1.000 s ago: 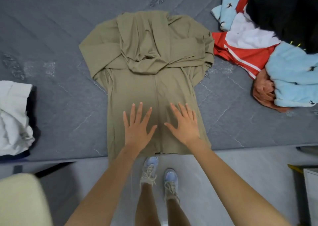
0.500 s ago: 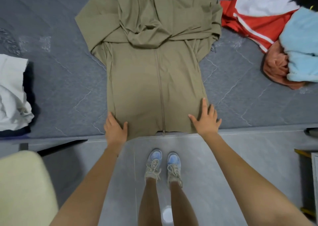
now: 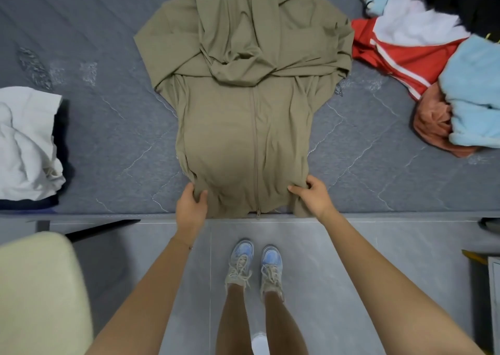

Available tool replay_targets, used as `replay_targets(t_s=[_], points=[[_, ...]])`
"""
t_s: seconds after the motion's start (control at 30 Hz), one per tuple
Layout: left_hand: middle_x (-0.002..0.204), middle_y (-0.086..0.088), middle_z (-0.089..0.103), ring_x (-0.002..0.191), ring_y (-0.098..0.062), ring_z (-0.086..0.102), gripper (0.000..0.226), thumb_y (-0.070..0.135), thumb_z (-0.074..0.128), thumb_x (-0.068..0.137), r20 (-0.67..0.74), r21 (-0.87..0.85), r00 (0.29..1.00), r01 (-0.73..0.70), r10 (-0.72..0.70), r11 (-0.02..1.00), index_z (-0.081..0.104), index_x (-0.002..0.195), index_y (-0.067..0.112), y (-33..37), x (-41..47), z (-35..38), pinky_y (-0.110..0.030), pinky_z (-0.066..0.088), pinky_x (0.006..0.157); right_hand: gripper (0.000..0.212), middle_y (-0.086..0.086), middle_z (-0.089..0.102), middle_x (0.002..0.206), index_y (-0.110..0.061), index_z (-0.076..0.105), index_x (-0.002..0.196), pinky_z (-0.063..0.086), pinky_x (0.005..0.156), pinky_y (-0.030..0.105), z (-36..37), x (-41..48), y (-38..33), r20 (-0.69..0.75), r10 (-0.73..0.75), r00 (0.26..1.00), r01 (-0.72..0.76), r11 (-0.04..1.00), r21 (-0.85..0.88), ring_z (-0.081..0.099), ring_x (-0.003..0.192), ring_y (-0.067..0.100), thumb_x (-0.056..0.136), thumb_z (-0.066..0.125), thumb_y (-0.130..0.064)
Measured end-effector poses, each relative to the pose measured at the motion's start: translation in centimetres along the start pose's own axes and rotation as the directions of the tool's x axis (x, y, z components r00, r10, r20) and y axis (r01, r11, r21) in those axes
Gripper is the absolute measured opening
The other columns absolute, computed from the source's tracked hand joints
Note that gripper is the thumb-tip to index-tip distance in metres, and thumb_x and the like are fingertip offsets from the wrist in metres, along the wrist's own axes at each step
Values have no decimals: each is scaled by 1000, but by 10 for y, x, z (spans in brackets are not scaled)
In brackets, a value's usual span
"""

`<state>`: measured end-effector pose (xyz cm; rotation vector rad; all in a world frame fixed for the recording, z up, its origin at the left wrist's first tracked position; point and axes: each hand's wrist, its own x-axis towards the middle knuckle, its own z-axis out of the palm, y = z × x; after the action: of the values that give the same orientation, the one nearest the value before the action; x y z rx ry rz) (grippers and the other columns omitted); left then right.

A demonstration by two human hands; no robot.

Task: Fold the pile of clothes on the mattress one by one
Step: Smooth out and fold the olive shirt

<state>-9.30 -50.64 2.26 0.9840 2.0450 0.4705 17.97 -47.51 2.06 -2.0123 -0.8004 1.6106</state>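
**Desk:** What does the head camera give you?

**Operator:** I've got an olive zip-up hoodie (image 3: 243,127) lying front-up on the grey mattress (image 3: 108,143). It runs from the centre up to 12 o'clock. The hood is folded down over the chest and the sleeves are drawn in across the top. Its hem lies at the mattress's near edge.

**Desk:** And the hands?

**Operator:** Both are on that hem. The left hand (image 3: 190,206), just toward 7 o'clock from centre, has its fingers and thumb curled round the left corner. The right hand (image 3: 315,200), toward 5 o'clock, grips the right corner, with cloth bunched at the fingers. The front panel bulges up between them, left of the zipper (image 3: 255,152).

**Desk:** The rest of the laundry?

**Operator:** The unfolded pile of clothes (image 3: 422,38) sits at 2 o'clock: red-and-white, light blue, black and rust-orange pieces. Its red piece is just beside the hoodie's right edge, and I can't tell whether they touch. At 9 o'clock a white garment (image 3: 24,143) lies on something dark. At 6 o'clock I see sneakers (image 3: 254,265) on the tiled floor (image 3: 365,260). At 7 o'clock there's a cream cushioned object (image 3: 38,295), and I can't tell what it is.
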Motion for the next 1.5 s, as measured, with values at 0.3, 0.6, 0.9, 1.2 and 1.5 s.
replay_targets(t_s=[0.3, 0.6, 0.9, 1.2, 1.5], points=[[94, 6, 62, 86, 5, 58, 9, 17, 57, 97, -94, -395, 980, -200, 177, 897, 58, 102, 10, 142, 38, -6, -13, 48, 82, 29, 4, 61, 114, -7, 55, 121, 48, 88, 23, 23, 23, -117, -13, -122, 992, 123, 980, 159, 58, 100, 15, 92, 62, -9], [123, -10, 63, 112, -22, 62, 34, 14, 59, 96, -27, -764, 1000, -29, 12, 645, 55, 128, 4, 235, 169, -61, -38, 53, 94, 24, 10, 63, 121, -9, 57, 112, 44, 105, 43, 17, 113, -243, -390, 109, 914, 162, 784, 600, 59, 114, 27, 89, 62, -6], [131, -18, 58, 120, -29, 57, 41, 11, 56, 97, 68, -815, 997, 83, -47, 574, 48, 135, -1, 289, 270, -62, -49, 47, 102, 49, 14, 55, 133, 0, 45, 133, 41, 107, 42, 49, 188, -327, -480, 277, 833, 149, 722, 675, 54, 120, 28, 88, 62, -11], [118, -11, 59, 107, -18, 59, 27, 13, 48, 101, 64, -937, 993, 93, -98, 337, 45, 127, 6, 321, 363, -48, -43, 39, 110, 33, 13, 58, 116, -6, 51, 129, 49, 98, 38, 21, 264, -387, -240, 173, 955, 189, 270, 944, 55, 122, 29, 103, 41, -24], [162, -3, 5, 150, -21, -2, 66, 36, 54, 96, 244, 337, 869, -492, 430, 803, 20, 153, 32, 274, 369, 11, -50, 1, 118, 60, 8, 40, 150, -13, 41, 144, 22, 118, 36, 46, 296, -340, -167, -331, 929, 277, 920, -278, 33, 140, 23, 91, 65, -23]])
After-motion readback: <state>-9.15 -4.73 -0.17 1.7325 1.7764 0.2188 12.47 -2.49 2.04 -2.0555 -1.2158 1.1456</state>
